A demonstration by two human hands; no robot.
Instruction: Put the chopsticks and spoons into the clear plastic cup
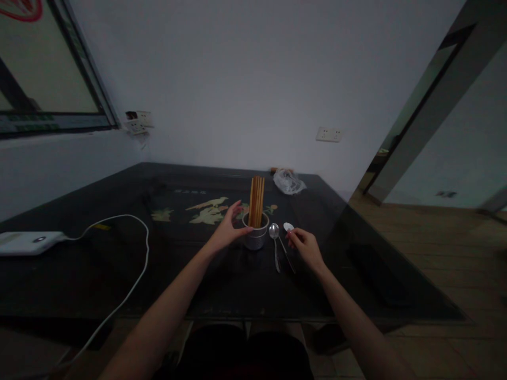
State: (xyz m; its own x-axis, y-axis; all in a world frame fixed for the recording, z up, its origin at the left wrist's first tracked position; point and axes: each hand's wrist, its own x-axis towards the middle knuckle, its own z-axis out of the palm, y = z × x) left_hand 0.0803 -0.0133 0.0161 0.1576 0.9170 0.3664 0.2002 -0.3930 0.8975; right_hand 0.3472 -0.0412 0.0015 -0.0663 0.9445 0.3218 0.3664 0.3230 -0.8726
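Note:
A grey metal-looking cup stands upright on the dark table, with several wooden chopsticks in it. At the cup's left side is my left hand, fingers spread and the thumb lying against the near rim. To the right of the cup lies a metal spoon, its bowl pointing away from me. A thin, dark utensil handle lies beside it at a slant; its kind I cannot make out. My right hand pinches a second spoon, whose pale bowl shows past the fingertips while its handle is hidden.
A crumpled clear plastic bag lies near the wall. On the left, a white device has a white cable running over the table's near edge. A dark flat object rests at the right. The tabletop carries a printed pattern.

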